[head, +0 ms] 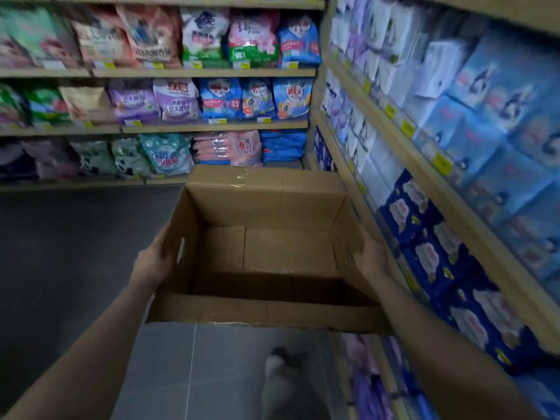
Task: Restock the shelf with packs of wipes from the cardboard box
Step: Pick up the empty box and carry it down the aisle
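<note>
Straight ahead, three shelf tiers carry bags of laundry powder (218, 100) — pink, purple, blue and green — with yellow price tags (138, 123) along the shelf edges. Below lies a grey tiled floor (169, 371), where a blurred shoe (280, 363) shows.

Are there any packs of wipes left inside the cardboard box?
No, the cardboard box held by both hands shows only its bare bottom.

Bare forearms, no sleeves; one grey shoe (280, 363) below.
</note>
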A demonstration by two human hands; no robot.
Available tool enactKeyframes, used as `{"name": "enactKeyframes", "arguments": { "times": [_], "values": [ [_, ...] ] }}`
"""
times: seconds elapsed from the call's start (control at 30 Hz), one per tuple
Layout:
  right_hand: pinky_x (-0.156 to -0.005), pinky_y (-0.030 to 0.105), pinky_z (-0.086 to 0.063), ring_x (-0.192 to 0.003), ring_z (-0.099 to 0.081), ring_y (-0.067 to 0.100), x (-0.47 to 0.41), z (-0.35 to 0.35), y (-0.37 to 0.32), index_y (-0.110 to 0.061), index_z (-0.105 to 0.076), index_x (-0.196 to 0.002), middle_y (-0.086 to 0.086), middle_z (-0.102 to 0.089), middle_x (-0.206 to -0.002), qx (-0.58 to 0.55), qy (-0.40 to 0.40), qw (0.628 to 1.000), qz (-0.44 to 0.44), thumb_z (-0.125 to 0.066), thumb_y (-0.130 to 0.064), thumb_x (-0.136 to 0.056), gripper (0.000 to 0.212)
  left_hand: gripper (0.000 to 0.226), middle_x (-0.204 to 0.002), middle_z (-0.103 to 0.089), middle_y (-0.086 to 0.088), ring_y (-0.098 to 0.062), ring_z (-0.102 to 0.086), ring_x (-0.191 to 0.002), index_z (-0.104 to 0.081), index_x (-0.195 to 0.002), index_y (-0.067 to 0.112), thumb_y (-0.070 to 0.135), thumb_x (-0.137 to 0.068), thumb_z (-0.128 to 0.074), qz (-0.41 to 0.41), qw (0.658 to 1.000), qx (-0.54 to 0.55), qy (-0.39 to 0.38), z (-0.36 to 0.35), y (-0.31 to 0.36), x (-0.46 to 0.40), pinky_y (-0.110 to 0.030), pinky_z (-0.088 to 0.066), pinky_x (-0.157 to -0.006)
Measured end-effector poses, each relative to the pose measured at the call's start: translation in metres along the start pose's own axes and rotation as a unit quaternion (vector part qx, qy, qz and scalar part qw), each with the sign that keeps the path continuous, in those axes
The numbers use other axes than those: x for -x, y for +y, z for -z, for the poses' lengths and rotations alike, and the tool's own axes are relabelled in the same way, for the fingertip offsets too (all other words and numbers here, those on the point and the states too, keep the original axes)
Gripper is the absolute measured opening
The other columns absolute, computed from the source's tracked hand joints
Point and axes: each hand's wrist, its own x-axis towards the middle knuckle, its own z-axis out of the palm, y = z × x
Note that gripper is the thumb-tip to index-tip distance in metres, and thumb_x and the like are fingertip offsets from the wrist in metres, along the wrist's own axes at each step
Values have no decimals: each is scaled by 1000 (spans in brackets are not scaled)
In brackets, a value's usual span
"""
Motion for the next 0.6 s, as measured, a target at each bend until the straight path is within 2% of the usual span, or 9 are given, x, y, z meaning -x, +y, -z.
{"name": "enactKeyframes", "arguments": {
  "times": [0.13, 0.3, 0.43, 0.6],
  "values": [
    [-107, 47, -38, -135, -37, 26, -96, -17, -25, -29, -24, -148, 8, -34, -150, -17, -21, 999, 21, -54, 5, -84, 78, 65, -116, -61, -23, -45, -59, -96, -19, -145, 40, 10, -92, -43, -5, 1000, -6, 13, -8, 16, -99, -46, -48, -83],
    [-109, 37, -35, -129, -43, 26, -196, -22, -75, -22, -27, -147, 8, -43, -143, -22, -40, 999, 25, -48, 9, -87, 71, 65, -114, -62, -23, -46, -60, -93, -21, -144, 40, 11, -91, -44, 3, 1000, -8, 17, -3, 36, -205, -46, -48, -79],
    [-99, 38, -44, -121, -50, 30, -271, -32, -114, -23, -28, -148, 11, -50, -137, 10, -38, 999, 23, -50, 5, -87, 70, 65, -112, -63, -24, -47, -60, -91, -21, -145, 37, 11, -91, -45, -11, 1000, -13, 21, 0, 53, -295, -47, -49, -77],
    [-100, 48, -44, -120, -50, 32, -381, -81, -145, -27, -30, -145, 12, -50, -136, 29, -20, 999, 17, -54, 0, -85, 70, 61, -100, -65, -26, -43, -61, -80, -20, -146, 31, 12, -94, -43, -7, 1000, -17, 10, -14, 57, -420, -43, -49, -69]
  ]
}}
